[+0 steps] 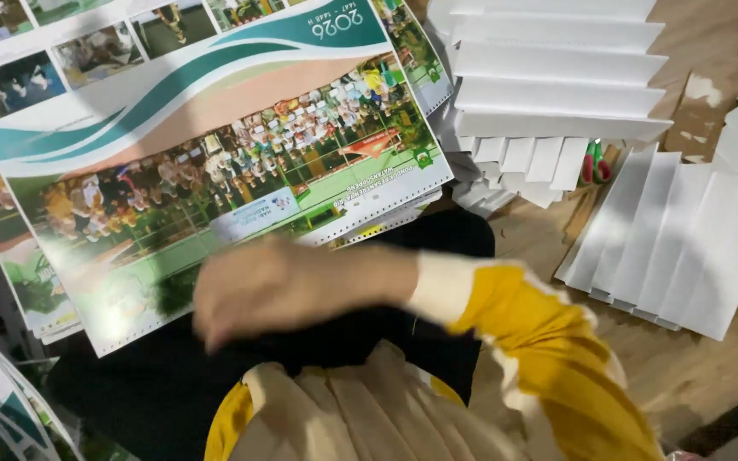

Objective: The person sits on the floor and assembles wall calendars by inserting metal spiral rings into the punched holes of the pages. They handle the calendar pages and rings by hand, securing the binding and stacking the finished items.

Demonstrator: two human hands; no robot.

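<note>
Glossy printed sheets [207, 162] lie stacked on the lap, just under the right hand [288, 286], which blurs palm-down; whether its fingers grip anything, I cannot tell. Left hand unseen. A quick swipe could slide sheets off or crease a corner.

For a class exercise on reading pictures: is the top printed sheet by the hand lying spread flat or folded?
Spread flat: the printed sheet shows its whole picture uncreased on the stack, its perforated edge visible. The blurred right hand hovers over its lower edge.

white paper stacks [557, 85] on wooden floor [711, 367]
</note>
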